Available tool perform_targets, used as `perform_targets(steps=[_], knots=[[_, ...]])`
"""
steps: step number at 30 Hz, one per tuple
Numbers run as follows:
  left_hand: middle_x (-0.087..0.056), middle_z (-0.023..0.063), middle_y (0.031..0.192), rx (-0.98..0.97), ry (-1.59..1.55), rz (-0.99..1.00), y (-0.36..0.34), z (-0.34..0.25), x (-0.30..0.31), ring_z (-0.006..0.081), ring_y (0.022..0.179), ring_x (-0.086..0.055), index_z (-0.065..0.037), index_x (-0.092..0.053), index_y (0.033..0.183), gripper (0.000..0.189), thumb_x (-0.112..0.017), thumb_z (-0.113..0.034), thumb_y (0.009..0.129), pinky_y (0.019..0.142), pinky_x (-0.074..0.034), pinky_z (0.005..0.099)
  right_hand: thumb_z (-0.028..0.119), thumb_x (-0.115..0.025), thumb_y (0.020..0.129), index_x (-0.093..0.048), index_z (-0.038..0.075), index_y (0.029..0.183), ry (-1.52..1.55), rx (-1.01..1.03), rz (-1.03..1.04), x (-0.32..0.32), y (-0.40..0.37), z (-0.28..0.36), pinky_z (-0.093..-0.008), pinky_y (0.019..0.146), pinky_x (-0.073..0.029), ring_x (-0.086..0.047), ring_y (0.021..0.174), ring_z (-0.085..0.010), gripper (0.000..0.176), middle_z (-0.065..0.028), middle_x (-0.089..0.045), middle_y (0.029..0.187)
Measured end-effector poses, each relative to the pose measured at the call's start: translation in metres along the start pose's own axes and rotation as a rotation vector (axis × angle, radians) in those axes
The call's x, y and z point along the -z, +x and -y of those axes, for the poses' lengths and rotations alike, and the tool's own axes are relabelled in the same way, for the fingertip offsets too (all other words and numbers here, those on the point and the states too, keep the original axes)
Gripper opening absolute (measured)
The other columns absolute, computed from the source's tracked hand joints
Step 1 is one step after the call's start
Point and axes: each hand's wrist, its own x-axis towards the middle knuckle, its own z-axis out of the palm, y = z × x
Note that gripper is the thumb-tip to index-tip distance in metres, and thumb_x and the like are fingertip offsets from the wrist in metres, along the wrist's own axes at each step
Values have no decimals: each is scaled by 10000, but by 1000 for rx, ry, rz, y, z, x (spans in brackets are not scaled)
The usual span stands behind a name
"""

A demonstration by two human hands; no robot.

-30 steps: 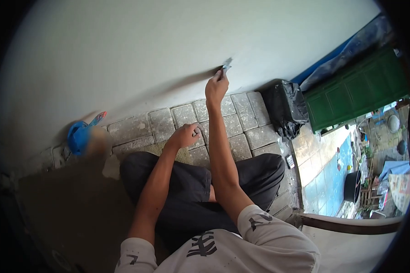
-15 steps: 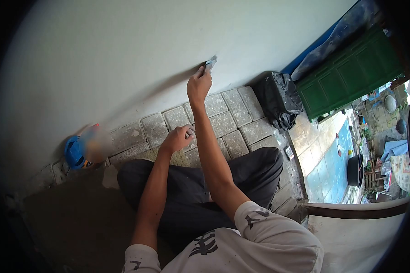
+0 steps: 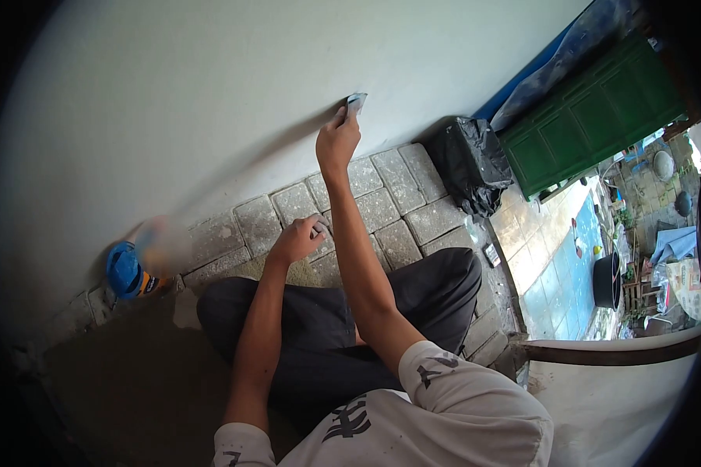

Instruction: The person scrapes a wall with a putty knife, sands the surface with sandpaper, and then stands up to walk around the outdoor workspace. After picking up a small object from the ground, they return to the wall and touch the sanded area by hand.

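My right hand [image 3: 338,146] is closed on a small putty knife [image 3: 356,104]. Its flat blade lies against the white wall [image 3: 210,86], and the arm's shadow falls to the left of it. Lower down, above the paving blocks, my left hand [image 3: 297,240] is held with its fingers curled in. Grey shows around those fingertips; whether it is a held piece or smeared paste I cannot make out. On the left by the wall's foot stands a blue and orange-labelled tub [image 3: 125,272], partly hidden by a blurred patch.
Grey paving blocks [image 3: 397,175] run along the wall's base. A black plastic-wrapped box [image 3: 469,163] stands right of my hands, beside a green panelled piece [image 3: 592,117]. Further right are a black basin [image 3: 606,280] and assorted clutter. My crossed legs [image 3: 436,292] lie below.
The putty knife and my right hand have shifted slightly left along the wall. My left fingers look more curled. The whole view has also moved a little.
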Motion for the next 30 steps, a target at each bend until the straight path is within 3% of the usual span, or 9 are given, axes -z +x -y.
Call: perform_targets(steps=[1, 12, 15, 18, 24, 27, 28, 29, 30], knots=[[-722, 156, 914, 7, 9, -14, -2, 0, 0, 338, 868, -695, -42, -628, 1084, 238, -667, -149, 875, 788, -536, 424, 152, -460, 1033, -588, -87, 968, 33, -72, 20, 3, 2, 5, -479, 587, -431, -571, 607, -432, 279, -305, -605, 729], [-725, 159, 932, -12, -17, -14, 2, 3, 0, 333, 873, -698, -37, -632, 1114, 253, -657, -137, 883, 798, -539, 421, 140, -463, 1032, -579, -77, 945, -16, -46, 52, 1, 5, 6, -491, 609, -440, -593, 673, -472, 261, -310, -616, 757], [-726, 165, 946, 29, 14, -24, 1, 1, 1, 328, 881, -698, -38, -633, 1118, 255, -657, -137, 884, 802, -539, 416, 147, -462, 1034, -580, -77, 949, -15, 41, -5, -3, 4, 4, -500, 618, -442, -598, 688, -480, 268, -314, -622, 772], [-726, 169, 954, 29, -15, 5, 3, 9, -3, 321, 883, -699, -39, -634, 1115, 251, -657, -136, 885, 805, -538, 411, 149, -464, 1034, -579, -75, 965, 0, -83, 81, 10, 5, 19, -504, 622, -445, -603, 698, -484, 261, -320, -624, 778], [-725, 167, 952, -30, 4, -15, 3, 4, 0, 316, 877, -701, -27, -630, 1121, 265, -666, -136, 883, 798, -543, 406, 129, -467, 1029, -565, -63, 1004, -70, 141, -39, -9, 8, -20, -510, 594, -436, -600, 686, -492, 217, -322, -617, 769], [-721, 163, 944, -18, -9, -72, 3, 18, -7, 316, 853, -704, -28, -639, 1125, 277, -679, -150, 880, 773, -551, 408, 117, -466, 1025, -515, -49, 1264, -41, 168, -21, -13, -2, -24, -524, 636, -458, -609, 770, -515, 294, -352, -612, 842], [-718, 166, 941, -27, -8, -84, 7, 32, -14, 318, 844, -705, -30, -643, 1125, 280, -683, -159, 880, 765, -553, 409, 117, -467, 1024, -511, -45, 1292, -32, 239, -44, -11, -2, -29, -524, 642, -461, -599, 772, -521, 317, -357, -604, 856], [-716, 173, 942, -29, -1, -64, 7, 28, -12, 322, 840, -705, -30, -642, 1133, 292, -685, -168, 879, 765, -554, 407, 122, -467, 1025, -525, -37, 1289, -106, 70, 102, -4, -3, -33, -523, 644, -461, -594, 774, -525, 313, -354, -600, 847], [-714, 179, 943, -33, 13, -49, 6, 23, -7, 326, 837, -705, -31, -641, 1140, 304, -688, -177, 878, 765, -554, 405, 122, -468, 1025, -558, -35, 1231, 4, 41, 96, 13, -5, -12, -526, 636, -455, -591, 759, -526, 275, -346, -599, 820]])
